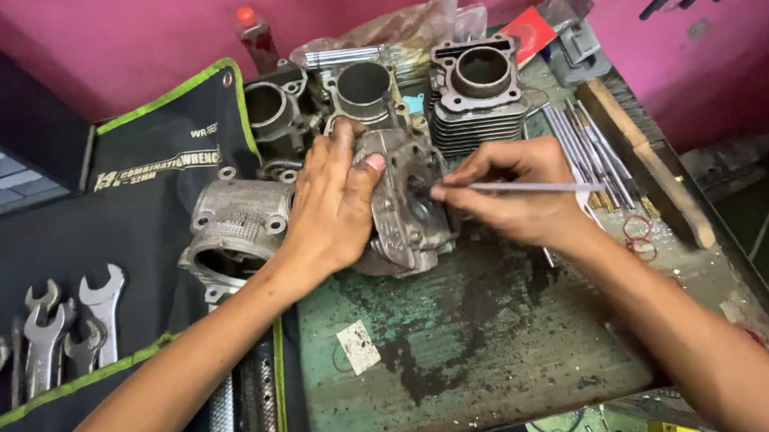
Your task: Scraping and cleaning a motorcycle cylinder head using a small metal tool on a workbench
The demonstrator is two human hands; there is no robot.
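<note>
Two hands work on an engine cylinder head at a worn green bench.
Left hand (335,201) grips the cylinder head (406,208), centre of bench (496,342); right hand (515,192) pinches a thin metal rod (523,186) against it.

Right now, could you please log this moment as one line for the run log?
left hand: steadies grey engine part | right hand: holds thin metal rod, tip at part | bench: worn green | wrenches: in pouch, left
</note>
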